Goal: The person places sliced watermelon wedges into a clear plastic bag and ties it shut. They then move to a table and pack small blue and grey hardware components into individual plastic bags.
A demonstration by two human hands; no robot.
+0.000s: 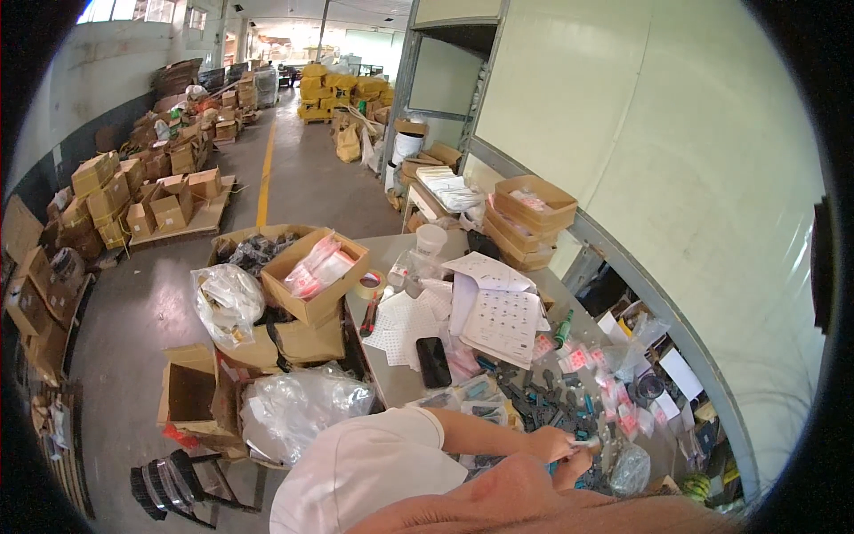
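Note:
My left hand (549, 442) reaches over the table from a white sleeve, its fingers closed at a small pale piece (587, 442) too small to name. Right beside it, my right hand (574, 465) is also closed, partly hidden, and its fingers meet the left hand's at the same spot. Around both hands lies a loose spread of small dark grey and teal plastic parts (547, 409). Small clear bags with red-and-white labels (578, 359) lie beyond them. A clear plastic bag (630, 470) rests to the right of my hands.
On the table are a black phone (433, 362), an open booklet (498, 311), a tape roll (369, 283), a red-and-black cutter (368, 316) and a green bottle (563, 329). Cardboard boxes (313, 276) stand at the left; stacked trays (534, 209) at the back. A black stool (182, 485) is lower left.

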